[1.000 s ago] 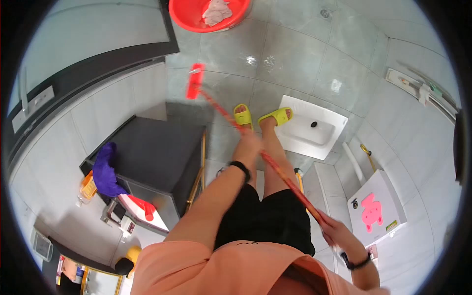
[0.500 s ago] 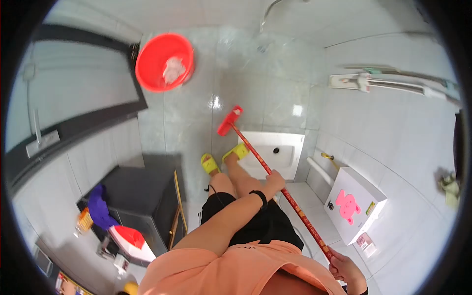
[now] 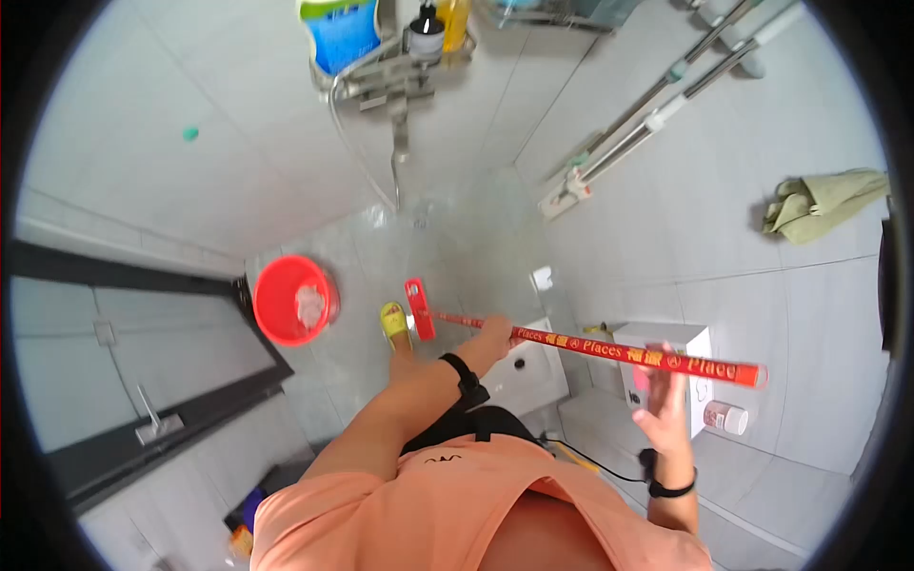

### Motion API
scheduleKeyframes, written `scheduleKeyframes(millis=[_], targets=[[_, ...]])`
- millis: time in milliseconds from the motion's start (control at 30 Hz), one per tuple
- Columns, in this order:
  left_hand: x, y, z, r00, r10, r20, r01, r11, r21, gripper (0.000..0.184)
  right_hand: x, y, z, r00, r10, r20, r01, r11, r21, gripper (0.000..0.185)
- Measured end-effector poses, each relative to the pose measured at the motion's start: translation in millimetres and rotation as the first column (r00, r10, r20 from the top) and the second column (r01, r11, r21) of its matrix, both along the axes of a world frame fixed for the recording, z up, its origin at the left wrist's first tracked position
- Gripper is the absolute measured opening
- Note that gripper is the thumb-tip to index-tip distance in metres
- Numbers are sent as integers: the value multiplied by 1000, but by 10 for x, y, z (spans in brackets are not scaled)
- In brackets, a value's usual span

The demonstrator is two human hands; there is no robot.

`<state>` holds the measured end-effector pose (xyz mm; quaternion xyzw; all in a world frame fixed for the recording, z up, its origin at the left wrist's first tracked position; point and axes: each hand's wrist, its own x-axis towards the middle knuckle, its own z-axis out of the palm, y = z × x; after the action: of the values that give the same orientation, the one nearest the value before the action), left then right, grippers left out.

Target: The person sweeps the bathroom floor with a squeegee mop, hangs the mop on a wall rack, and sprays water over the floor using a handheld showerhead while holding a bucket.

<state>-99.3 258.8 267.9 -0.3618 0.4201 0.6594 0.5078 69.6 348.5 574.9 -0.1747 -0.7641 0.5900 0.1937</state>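
Note:
A red floor brush [image 3: 590, 347] with a long, gold-lettered handle slants from the floor up toward the right. Its narrow red head [image 3: 420, 308] lies on the tiles beside a yellow slipper [image 3: 394, 321]; the underside is hidden. Midway along the handle, my left hand [image 3: 494, 339] is wrapped round it. Near the top end, my right hand [image 3: 664, 404] is behind the handle, thumb spread and fingers stretched out rather than closed; whether it touches the handle I cannot tell.
To the left stands a red bucket [image 3: 295, 300] with a whitish cloth [image 3: 309, 306] inside. A white squat toilet [image 3: 528, 376] is set in the floor beneath the handle. At right are a white box [image 3: 700, 343], wall-hung mops [image 3: 628, 143] and a green cloth [image 3: 824, 205].
The view has tilted up toward the far wall. The handle's top end has swung up and nearer level. My right hand has loosened from its grip; my left still holds on.

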Motion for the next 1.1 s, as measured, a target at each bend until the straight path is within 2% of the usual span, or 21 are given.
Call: scheduleKeyframes(millis=[33, 100, 133, 167, 233, 267, 300, 333, 367, 433, 500, 600, 667, 733, 800, 833, 900, 933, 1000, 1067, 1100], targets=[[-181, 55, 92, 999, -15, -35, 16, 1000, 16, 18, -378, -136, -7, 984, -84, -160, 58, 985, -161, 40], [-475, 86, 216, 997, -79, 15, 75, 980, 184, 22, -991, -141, -170, 959, -128, -254, 15, 914, -405, 18], [-632, 52, 326, 996, -93, -12, 94, 978, 188, 22, -1287, -167, -155, 917, -208, -341, 33, 890, -455, 16], [-862, 36, 504, 980, -180, -83, 193, 962, 196, 29, -1558, -116, -133, 901, -213, -379, 22, 893, -449, 16], [-1222, -20, 765, 916, -350, -198, 385, 906, 178, 42, -2013, -20, -83, 838, -382, -390, 177, 866, -468, 23], [-1438, -95, 837, 862, -429, -270, 474, 870, 131, 43, -2263, 15, -34, 779, -482, -402, 253, 828, -501, 23], [-1666, -192, 856, 851, -444, -281, 490, 864, 119, 43, -2436, 100, -32, 765, -496, -411, 259, 821, -509, 23], [-1917, -292, 804, 688, -521, -505, 613, 790, 20, 42, -2568, 227, -65, 763, -498, -412, 283, 831, -479, 23], [-2142, -403, 753, 463, -564, -683, 702, 704, -106, 41, -2678, 320, -70, 760, -501, -414, 310, 839, -448, 23], [-2685, -629, 738, 209, -522, -827, 708, 664, -240, 37, -2953, 557, 32, 733, -536, -419, 351, 826, -442, 26], [-3101, -867, 915, 260, -513, -818, 639, 726, -253, 32, -3195, 965, 100, 741, -509, -438, 339, 847, -409, 27], [-3564, -1171, 1026, 205, -518, -831, 562, 757, -333, 28, -3642, 1664, 188, 774, -472, -422, 368, 878, -306, 30], [-3719, -1247, 1058, 207, -548, -810, 506, 769, -391, 27, -3897, 2172, 107, 840, -315, -443, 207, 939, -275, 27], [-3753, -1243, 1075, 211, -561, -801, 497, 767, -406, 27, -4183, 2600, 15, 844, -305, -440, 199, 942, -272, 26], [-3737, -1177, 1051, 395, -457, -797, 433, 858, -277, 26, -4435, 2940, -22, 856, -284, -432, 173, 945, -278, 26], [-3689, -1134, 1111, 391, -457, -799, 428, 859, -282, 26, -4556, 3089, -26, 855, -302, -421, 186, 937, -295, 25], [-3669, -859, 1266, 283, -489, -825, 384, 846, -370, 24, -4851, 3429, 132, 848, -306, -433, 182, 935, -305, 25], [-3685, -684, 1314, 279, -491, -826, 376, 847, -376, 24, -4946, 3566, 181, 845, -332, -420, 222, 931, -289, 25], [-3710, -229, 1437, 46, -580, -813, 435, 744, -506, 24, -5133, 3846, 298, 837, -374, -399, 290, 922, -256, 26], [-3755, 430, 1635, -180, -557, -811, 428, 697, -574, 26, -5290, 4063, 475, 832, -374, -410, 293, 924, -247, 27], [-3784, 804, 1719, -346, -472, -811, 382, 718, -582, 29, -5331, 4128, 550, 822, -379, -426, 305, 923, -234, 28]])
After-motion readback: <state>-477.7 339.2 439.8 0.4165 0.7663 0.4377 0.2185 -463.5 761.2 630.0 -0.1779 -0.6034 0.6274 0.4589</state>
